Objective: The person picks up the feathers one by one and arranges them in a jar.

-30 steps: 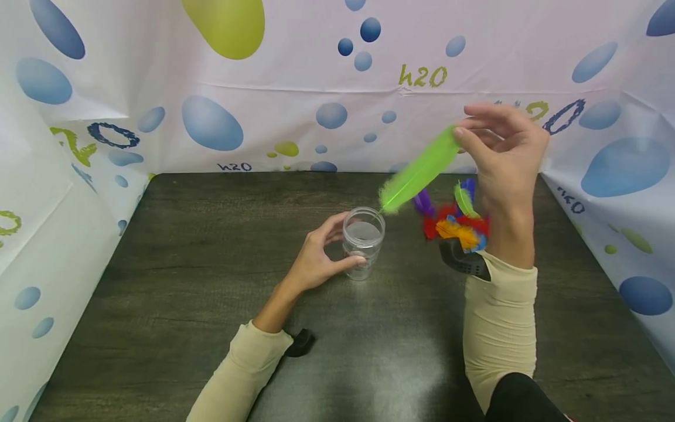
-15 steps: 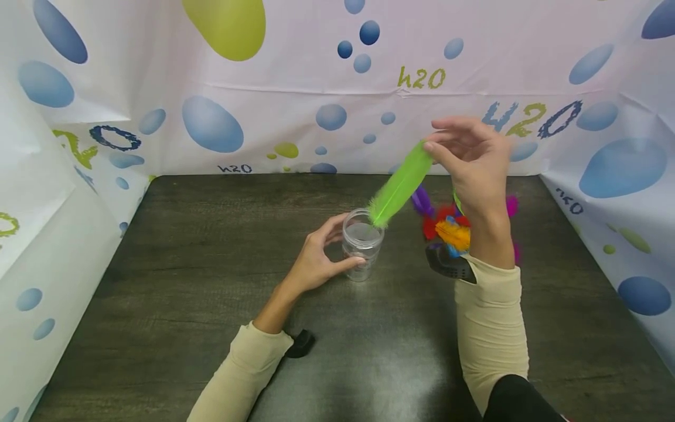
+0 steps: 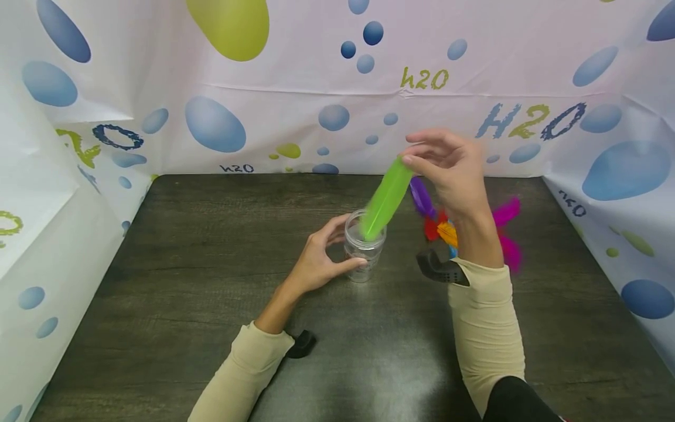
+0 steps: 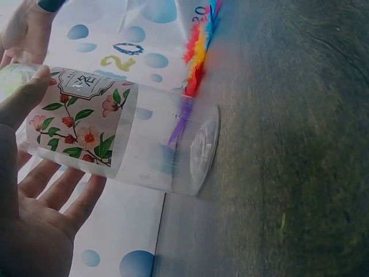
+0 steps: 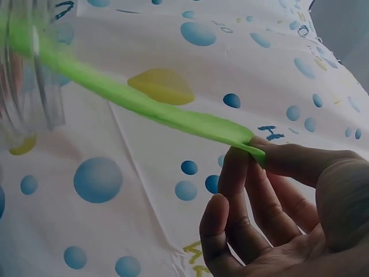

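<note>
A clear jar [image 3: 371, 255] stands upright on the dark table, and my left hand [image 3: 318, 261] grips its side, thumb in front. In the left wrist view the jar [image 4: 158, 138] carries a flower-patterned label [image 4: 81, 124]. My right hand [image 3: 456, 176] is raised above and to the right of the jar. Between thumb and fingertips it pinches one end of a bright green feather [image 3: 389, 193]. The feather's lower end dips into the jar's open mouth. In the right wrist view the feather [image 5: 155, 114] runs from the fingertips to the jar's rim [image 5: 49, 86].
To the right of the jar lies a pile of coloured feathers, with a purple feather [image 3: 422, 196], an orange feather [image 3: 447, 233] and a magenta feather [image 3: 510, 252]. My right forearm partly covers the pile. A printed sheet [image 3: 295, 76] hangs behind the table [image 3: 184, 246].
My right hand has moved left and down with the green feather, whose lower end has gone from the jar's rim into its mouth. The left hand and jar have stayed in place.
</note>
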The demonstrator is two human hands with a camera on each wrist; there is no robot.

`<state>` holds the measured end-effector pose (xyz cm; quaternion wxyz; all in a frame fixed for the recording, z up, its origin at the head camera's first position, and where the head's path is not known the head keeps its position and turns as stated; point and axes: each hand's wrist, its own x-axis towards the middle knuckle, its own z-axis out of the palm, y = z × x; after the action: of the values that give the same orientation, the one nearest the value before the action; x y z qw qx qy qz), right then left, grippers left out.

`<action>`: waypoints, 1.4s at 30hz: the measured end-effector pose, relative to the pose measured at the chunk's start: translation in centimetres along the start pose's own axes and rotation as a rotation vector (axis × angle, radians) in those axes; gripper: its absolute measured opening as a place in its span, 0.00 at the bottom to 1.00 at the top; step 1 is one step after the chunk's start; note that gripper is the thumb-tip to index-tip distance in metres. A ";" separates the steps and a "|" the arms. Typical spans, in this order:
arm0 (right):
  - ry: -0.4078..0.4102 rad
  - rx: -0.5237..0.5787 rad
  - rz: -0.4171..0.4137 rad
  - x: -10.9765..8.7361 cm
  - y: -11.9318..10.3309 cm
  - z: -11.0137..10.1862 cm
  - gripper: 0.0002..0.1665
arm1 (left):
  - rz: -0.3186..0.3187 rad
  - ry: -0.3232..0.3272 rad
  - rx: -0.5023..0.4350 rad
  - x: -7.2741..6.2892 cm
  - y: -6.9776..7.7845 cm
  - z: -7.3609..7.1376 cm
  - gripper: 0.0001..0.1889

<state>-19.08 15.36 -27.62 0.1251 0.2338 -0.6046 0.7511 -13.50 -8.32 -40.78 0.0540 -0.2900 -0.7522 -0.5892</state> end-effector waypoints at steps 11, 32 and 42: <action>-0.033 -0.067 0.126 -0.4 0.8 0.5 0.19 | 0.000 -0.007 -0.009 0.0 0.1 0.1 0.43; -0.325 -0.121 0.218 -1.1 2.5 0.8 0.17 | 0.013 -0.021 -0.006 0.0 -0.1 0.0 0.42; -0.401 -0.133 0.235 -1.2 2.9 1.0 0.17 | 0.022 -0.019 -0.016 0.0 -0.1 0.0 0.42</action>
<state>-19.22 13.87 -30.49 -0.0705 0.2975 -0.6886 0.6576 -13.58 -8.29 -40.91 0.0510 -0.3042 -0.7446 -0.5919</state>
